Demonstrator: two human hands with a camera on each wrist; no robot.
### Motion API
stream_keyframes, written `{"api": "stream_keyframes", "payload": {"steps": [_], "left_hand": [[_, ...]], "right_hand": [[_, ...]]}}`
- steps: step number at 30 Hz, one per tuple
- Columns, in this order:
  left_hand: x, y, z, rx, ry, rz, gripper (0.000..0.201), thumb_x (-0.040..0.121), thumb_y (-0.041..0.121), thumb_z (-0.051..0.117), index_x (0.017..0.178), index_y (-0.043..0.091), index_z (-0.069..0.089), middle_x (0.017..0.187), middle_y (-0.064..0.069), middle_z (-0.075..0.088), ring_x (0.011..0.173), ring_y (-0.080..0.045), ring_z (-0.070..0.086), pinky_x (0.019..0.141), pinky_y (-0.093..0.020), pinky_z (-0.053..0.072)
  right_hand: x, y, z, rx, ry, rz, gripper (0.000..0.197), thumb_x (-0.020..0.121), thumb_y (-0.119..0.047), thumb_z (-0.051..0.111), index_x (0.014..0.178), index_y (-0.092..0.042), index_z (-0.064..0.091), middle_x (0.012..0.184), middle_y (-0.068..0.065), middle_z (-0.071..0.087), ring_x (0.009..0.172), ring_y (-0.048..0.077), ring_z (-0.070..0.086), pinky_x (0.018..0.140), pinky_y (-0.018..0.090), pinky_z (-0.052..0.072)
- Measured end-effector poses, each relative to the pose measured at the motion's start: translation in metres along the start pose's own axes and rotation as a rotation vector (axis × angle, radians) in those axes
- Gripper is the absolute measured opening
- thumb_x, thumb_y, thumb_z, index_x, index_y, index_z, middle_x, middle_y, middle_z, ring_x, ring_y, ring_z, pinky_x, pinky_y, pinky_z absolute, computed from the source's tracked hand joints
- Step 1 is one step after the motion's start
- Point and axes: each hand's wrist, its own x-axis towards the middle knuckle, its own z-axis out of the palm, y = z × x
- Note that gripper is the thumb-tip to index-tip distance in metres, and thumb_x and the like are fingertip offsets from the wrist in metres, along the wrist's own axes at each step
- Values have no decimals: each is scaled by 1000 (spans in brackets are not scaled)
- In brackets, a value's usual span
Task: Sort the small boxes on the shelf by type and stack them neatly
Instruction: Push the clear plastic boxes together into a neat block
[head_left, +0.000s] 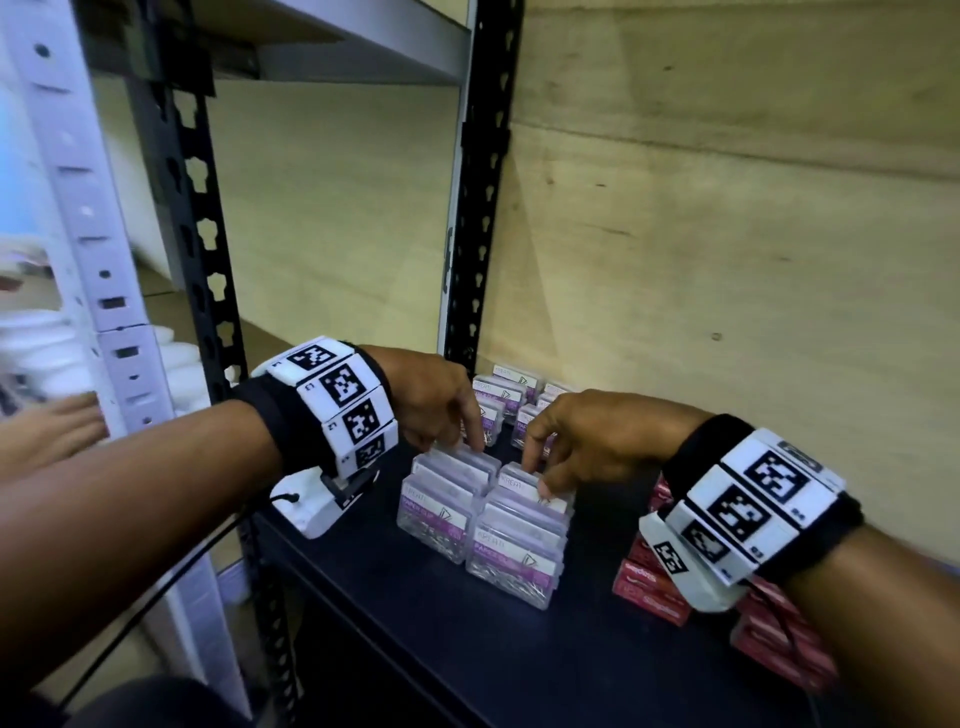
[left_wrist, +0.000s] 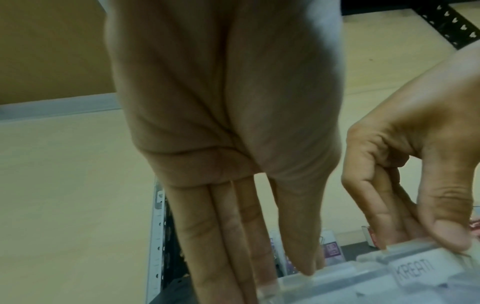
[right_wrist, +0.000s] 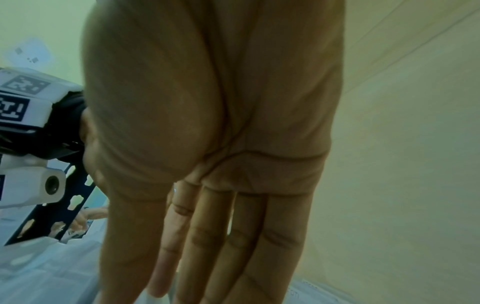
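Clear paper clip boxes (head_left: 483, 514) with purple labels stand in two stacks side by side on the black shelf (head_left: 415, 649). My left hand (head_left: 470, 441) points down with straight fingers (left_wrist: 226, 236) touching the far edge of the left stack's top box (left_wrist: 337, 281). My right hand (head_left: 537, 475) pinches the top box (head_left: 524, 480) of the right stack between thumb (left_wrist: 446, 232) and fingers. The right wrist view is mostly palm (right_wrist: 221, 123). More paper clip boxes (head_left: 511, 395) sit behind, at the back wall. Red boxes (head_left: 654, 577) are stacked at the right, partly hidden by my right wrist.
A black slotted upright (head_left: 475, 208) stands behind the boxes against the plywood wall (head_left: 727, 234). A white rack post (head_left: 78, 234) and another black upright (head_left: 192, 208) bound the left side. Another person's hand (head_left: 57, 426) shows at the left edge. An upper shelf (head_left: 363, 47) hangs overhead.
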Motion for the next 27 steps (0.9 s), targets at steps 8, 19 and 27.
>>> {"api": "stream_keyframes", "payload": {"steps": [8,19,27], "left_hand": [[-19,15,-4,61,-53,-90,33,98,36,54,130,34,60,116,0,68,93,-16,67,95,-37,52],[-23,12,9,145,-257,-196,112,65,22,90,152,35,19,146,4,46,125,-12,46,105,-34,40],[-22,14,11,251,-191,-202,104,68,23,88,151,28,26,139,-1,52,124,-18,50,103,-37,42]], "right_hand": [[-20,-6,-3,-33,-13,-31,27,96,-32,61,123,-26,64,105,-9,69,92,9,63,83,23,46],[-20,-19,12,-238,-247,87,112,62,-67,80,151,-28,25,153,-4,39,138,24,40,111,45,38],[-16,-21,18,-264,-168,19,101,61,-71,76,140,-18,42,137,1,55,121,26,54,105,42,45]]}}
